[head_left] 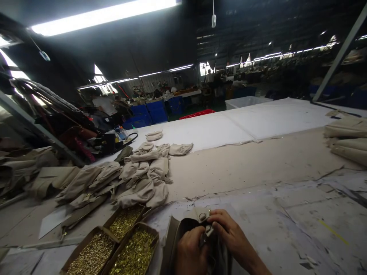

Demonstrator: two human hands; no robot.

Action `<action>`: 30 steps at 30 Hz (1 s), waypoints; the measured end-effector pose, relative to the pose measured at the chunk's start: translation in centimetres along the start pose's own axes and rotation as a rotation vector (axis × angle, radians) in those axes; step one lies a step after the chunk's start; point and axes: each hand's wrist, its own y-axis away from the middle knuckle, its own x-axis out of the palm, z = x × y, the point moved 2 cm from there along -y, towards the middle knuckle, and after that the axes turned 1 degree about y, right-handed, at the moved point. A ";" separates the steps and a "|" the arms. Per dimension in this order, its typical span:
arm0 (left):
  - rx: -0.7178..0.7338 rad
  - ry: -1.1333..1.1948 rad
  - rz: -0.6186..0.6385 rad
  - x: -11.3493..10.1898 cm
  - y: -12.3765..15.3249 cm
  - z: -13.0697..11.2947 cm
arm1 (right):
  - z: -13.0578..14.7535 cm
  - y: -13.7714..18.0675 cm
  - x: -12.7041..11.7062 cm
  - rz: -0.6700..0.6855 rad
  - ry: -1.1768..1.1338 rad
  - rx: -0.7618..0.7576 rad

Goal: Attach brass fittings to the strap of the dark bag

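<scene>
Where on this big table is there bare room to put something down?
Bare room lies right of the hands, between the pile of beige pieces and the folded stack. Left is crowded: boxes of brass bits and scattered fabric.

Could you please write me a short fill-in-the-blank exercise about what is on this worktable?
1. Both hands, left hand and right hand, grip one beige fabric piece bearing a metal ____.
2. The cardboard boxes hold small ____-coloured metal fittings.
3. The pile of beige fabric pieces lies ____ the boxes.

Missing words: snap; gold; behind
</scene>
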 end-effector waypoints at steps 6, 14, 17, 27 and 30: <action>-0.019 0.053 -0.027 -0.7 -0.3 0.1 | 0.8 0.4 0.0 0.071 -0.029 0.046; -0.094 0.278 0.062 -1.1 -0.8 -0.7 | 1.0 0.5 0.6 0.059 0.030 0.026; -0.093 0.397 0.062 -1.4 -1.1 -1.4 | 0.3 0.5 1.1 -0.015 0.051 0.037; -0.356 0.482 0.060 -1.1 -1.5 0.2 | 0.8 0.7 2.0 0.045 0.043 -0.002; -0.398 0.506 0.058 -1.1 -1.8 -0.2 | 0.4 0.6 1.9 0.066 0.011 -0.019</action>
